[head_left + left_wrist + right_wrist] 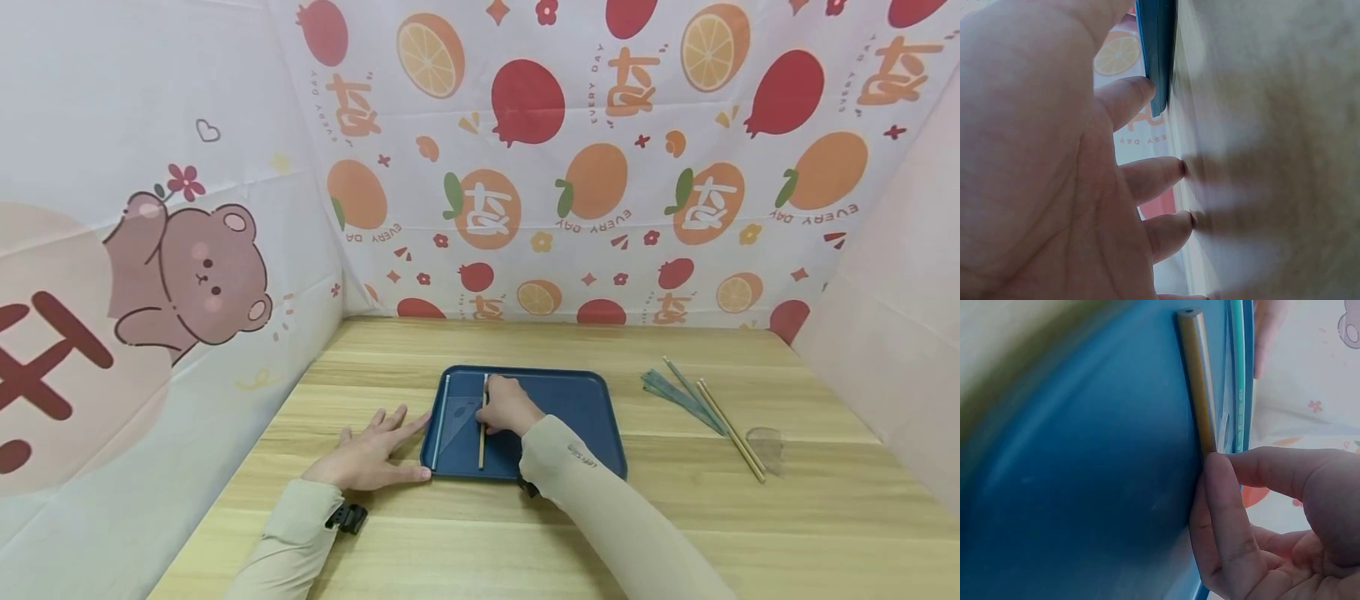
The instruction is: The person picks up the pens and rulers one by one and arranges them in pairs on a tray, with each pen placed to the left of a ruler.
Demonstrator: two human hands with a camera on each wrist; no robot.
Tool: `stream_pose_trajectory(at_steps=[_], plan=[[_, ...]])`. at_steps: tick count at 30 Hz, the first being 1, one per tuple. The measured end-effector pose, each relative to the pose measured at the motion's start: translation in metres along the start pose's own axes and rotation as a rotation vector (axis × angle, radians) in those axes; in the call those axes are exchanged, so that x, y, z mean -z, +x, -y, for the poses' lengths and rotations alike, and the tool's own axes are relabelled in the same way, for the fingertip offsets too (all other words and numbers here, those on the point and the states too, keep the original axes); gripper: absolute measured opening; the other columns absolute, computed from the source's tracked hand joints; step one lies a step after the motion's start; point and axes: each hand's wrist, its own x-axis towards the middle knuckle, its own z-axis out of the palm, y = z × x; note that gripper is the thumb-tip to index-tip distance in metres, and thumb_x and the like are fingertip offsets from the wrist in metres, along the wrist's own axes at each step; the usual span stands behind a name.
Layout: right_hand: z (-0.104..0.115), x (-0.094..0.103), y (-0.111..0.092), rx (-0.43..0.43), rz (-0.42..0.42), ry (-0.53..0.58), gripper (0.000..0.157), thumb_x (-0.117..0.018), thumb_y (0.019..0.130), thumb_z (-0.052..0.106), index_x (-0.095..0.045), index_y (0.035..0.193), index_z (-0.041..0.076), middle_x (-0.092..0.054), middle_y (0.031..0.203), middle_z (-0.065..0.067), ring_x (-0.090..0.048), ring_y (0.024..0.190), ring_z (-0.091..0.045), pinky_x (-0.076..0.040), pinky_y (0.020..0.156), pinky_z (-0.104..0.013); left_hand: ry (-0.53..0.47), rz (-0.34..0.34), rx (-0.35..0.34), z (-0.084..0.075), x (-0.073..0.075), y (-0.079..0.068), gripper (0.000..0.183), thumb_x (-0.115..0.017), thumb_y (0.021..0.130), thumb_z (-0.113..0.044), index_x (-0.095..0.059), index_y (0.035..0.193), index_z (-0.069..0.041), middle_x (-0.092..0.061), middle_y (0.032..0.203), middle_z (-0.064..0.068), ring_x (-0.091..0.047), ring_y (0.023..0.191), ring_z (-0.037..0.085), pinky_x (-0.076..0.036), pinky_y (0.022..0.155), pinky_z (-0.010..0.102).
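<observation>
My right hand pinches a gold pencil between thumb and fingers, over the blue tray. In the right wrist view the gold pencil lies close along the tray floor, its flat end pointing away from the fingertips. A light green pencil lies along the tray's left side. Beside it is a clear set square, partly covered by the right hand. My left hand has its fingers spread at the tray's left edge; in the left wrist view a fingertip touches the tray rim.
Right of the tray on the wooden table lie a translucent teal strip, another green pencil, gold pencils and a clear protractor. A printed cloth stands behind the table, with another on the left.
</observation>
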Motion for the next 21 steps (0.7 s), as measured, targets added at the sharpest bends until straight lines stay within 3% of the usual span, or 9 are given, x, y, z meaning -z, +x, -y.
stream_pose_trajectory(at_steps=[21], plan=[[0.0001, 0.0008, -0.0032, 0.015, 0.010, -0.012, 0.055, -0.076, 0.096, -0.001, -0.055, 0.147, -0.005, -0.066, 0.125, -0.028, -0.075, 0.068, -0.019, -0.063, 0.062, -0.029, -0.003, 0.001, -0.009, -0.0002, 0.0010, 0.0011, 0.096, -0.073, 0.092, -0.069, -0.033, 0.170, -0.031, -0.021, 0.177, 0.028, -0.013, 0.159, 0.065, -0.005, 0.108, 0.097]])
